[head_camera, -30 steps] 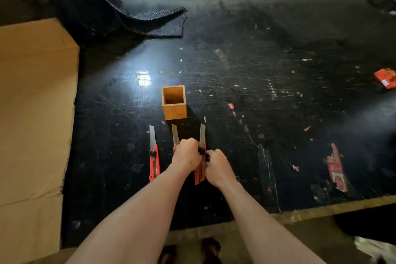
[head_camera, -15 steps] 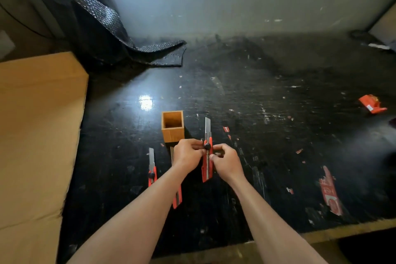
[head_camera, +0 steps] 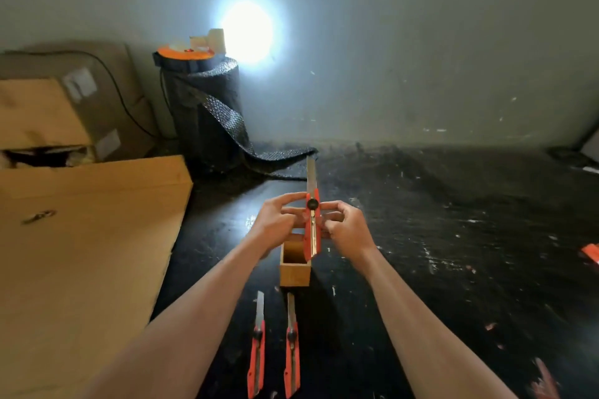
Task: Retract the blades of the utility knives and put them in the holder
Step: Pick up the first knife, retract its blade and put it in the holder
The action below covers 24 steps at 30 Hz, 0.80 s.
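I hold a red utility knife (head_camera: pixel 313 227) upright in the air, its long blade out and pointing up. My left hand (head_camera: pixel 278 220) pinches its left side and my right hand (head_camera: pixel 347 227) pinches its right side, near the black slider knob. Just below and behind the knife's lower end stands the small square wooden holder (head_camera: pixel 294 274), open at the top with nothing visible inside. Two more red utility knives, the left one (head_camera: pixel 257 345) and the right one (head_camera: pixel 291 347), lie side by side on the black table in front of the holder, blades out and pointing at it.
A large cardboard sheet (head_camera: pixel 81 253) covers the table's left side, with cardboard boxes (head_camera: pixel 48 113) behind it. A roll of black mesh matting (head_camera: pixel 207 113) stands at the back against the wall. Red scraps (head_camera: pixel 591 251) lie at the right edge on the scuffed black tabletop (head_camera: pixel 453 253).
Both hands have lifted the knife up off the table to above the holder. The camera has tilted up, so the wall and the roll now show.
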Motion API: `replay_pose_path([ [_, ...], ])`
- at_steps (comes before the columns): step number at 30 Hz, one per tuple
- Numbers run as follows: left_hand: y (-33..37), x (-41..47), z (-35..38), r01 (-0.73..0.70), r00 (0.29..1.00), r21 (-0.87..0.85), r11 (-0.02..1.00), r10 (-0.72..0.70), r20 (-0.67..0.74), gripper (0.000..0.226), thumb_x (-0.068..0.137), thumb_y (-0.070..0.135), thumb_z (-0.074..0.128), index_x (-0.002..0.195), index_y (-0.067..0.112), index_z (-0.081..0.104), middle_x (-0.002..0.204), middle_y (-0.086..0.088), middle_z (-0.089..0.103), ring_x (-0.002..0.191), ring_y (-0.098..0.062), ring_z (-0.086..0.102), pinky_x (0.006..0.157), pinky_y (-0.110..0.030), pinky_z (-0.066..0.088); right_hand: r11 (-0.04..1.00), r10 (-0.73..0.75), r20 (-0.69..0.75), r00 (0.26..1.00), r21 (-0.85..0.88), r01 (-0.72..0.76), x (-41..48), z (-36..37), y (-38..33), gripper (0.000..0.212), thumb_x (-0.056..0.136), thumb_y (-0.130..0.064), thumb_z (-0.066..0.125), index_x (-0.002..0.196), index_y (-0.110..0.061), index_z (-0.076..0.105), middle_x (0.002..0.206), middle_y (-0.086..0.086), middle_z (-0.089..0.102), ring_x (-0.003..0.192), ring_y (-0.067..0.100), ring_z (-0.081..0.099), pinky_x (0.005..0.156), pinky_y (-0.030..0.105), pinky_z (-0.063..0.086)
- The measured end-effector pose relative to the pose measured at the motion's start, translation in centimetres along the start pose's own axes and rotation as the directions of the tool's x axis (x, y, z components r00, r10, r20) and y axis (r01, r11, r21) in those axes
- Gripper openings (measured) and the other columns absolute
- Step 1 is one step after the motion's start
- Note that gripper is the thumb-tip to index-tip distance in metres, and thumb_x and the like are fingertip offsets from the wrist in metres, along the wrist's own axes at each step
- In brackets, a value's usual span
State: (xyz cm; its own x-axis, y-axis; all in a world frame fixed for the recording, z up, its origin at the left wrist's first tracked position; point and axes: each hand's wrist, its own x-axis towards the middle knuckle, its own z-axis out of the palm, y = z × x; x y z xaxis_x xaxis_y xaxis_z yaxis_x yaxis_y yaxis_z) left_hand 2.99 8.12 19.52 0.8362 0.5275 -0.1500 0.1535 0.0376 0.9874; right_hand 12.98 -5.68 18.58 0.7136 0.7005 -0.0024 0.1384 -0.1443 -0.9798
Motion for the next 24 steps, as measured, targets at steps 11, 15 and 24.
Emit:
replay_pose_path([
  [11,7.6,0.1,-3.6,-0.224,0.971,-0.049,0.973,0.219,-0.096,0.038,0.091,-0.01,0.067,0.124,0.009,0.068,0.095,-0.016,0.079,0.074,-0.025,0.08,0.059,-0.033,0.064,0.915,-0.334,-0.038,0.942,-0.251,0.315,5.4,1.8,-7.7,0.028,0.1,-0.021,0.063,0.127,-0.026,0.065,0.116,0.003,0.073,0.1,0.019,0.071,0.087,0.037,0.061],
  [15,8.7,0.8,-3.8,-0.25,0.966,-0.078,0.965,0.244,-0.086,0.041,0.092,-0.011,0.065,0.126,0.011,0.069,0.095,-0.018,0.08,0.08,-0.03,0.08,0.066,-0.039,0.065,0.898,-0.391,-0.054,0.919,-0.243,0.368,6.1,1.6,-9.4,0.018,0.099,-0.027,0.064,0.116,-0.025,0.07,0.109,-0.002,0.073,0.093,0.013,0.069,0.075,0.021,0.058],
  [24,9.0,1.4,-3.8,-0.209,0.976,-0.12,0.971,0.199,-0.091,0.041,0.093,-0.012,0.06,0.122,0.015,0.072,0.089,-0.014,0.081,0.079,-0.028,0.08,0.062,-0.036,0.064,0.896,-0.368,0.009,0.93,-0.263,0.357,6.8,0.6,-9.6,0.014,0.096,-0.024,0.067,0.109,-0.023,0.073,0.11,-0.001,0.074,0.1,0.017,0.071,0.088,0.036,0.06],
])
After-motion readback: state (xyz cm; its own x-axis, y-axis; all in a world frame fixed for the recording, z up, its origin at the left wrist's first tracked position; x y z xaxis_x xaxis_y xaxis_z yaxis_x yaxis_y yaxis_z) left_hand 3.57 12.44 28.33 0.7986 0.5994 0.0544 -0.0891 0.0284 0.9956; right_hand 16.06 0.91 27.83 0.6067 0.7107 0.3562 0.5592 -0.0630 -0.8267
